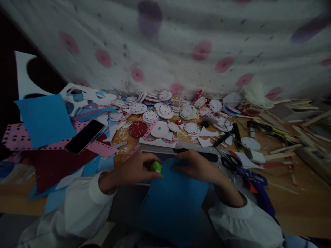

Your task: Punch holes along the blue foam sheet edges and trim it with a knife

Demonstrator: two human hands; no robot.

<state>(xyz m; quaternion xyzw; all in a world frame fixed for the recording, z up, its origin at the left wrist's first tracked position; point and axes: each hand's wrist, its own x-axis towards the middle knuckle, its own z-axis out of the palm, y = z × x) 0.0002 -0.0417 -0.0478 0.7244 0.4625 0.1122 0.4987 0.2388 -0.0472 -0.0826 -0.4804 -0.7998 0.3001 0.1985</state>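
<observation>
In the head view, my left hand (pixel 136 168) is curled around a small bright green object (pixel 156 167) with a pale end; its exact kind I cannot make out. The green object is at the upper left edge of a blue sheet (pixel 178 196), which looks like paper or craft foam. My right hand (pixel 198 166) pinches the sheet's top edge between thumb and fingers. The sheet hangs down toward my lap over a dark surface. Both hands are close together at the table's front, and the fingers hide part of the sheet's upper edge.
Many decorated white discs (pixel 165 111) and paper scraps (pixel 205 132) cover the back of the table. A phone (pixel 85 136) lies on coloured sheets at left. Black-handled scissors (pixel 231 161), a blue glue gun (pixel 252 176) and wooden sticks (pixel 284 148) are at right. A patterned curtain (pixel 165 44) hangs behind.
</observation>
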